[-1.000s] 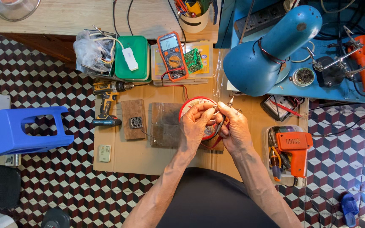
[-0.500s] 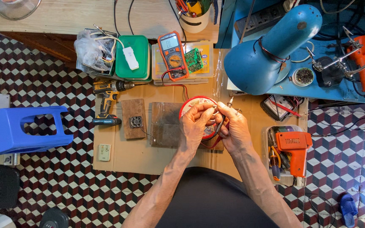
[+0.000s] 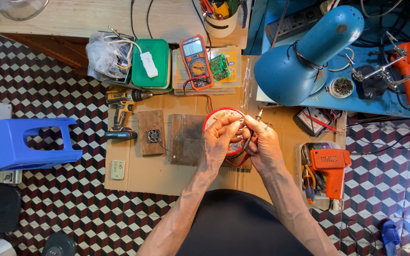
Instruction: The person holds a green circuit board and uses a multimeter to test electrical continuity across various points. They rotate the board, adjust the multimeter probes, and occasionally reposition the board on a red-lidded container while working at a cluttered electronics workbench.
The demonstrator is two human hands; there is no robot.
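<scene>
Both hands meet over a red-rimmed lid (image 3: 219, 116) on the cardboard (image 3: 167, 173). The left hand (image 3: 218, 142) pinches something too small to identify; the right hand (image 3: 262, 147) closes around a probe (image 3: 248, 136).

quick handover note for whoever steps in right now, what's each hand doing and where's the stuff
Left hand: fingers pinched on a small part, too small to identify, above the round red-rimmed tin.
Right hand: holds a thin probe, tip pointing up, with red and black leads running under both hands.
Multimeter lies at the back of the cardboard sheet, small fan on a wood block to the left.
Done and left: cannot tell.
</scene>
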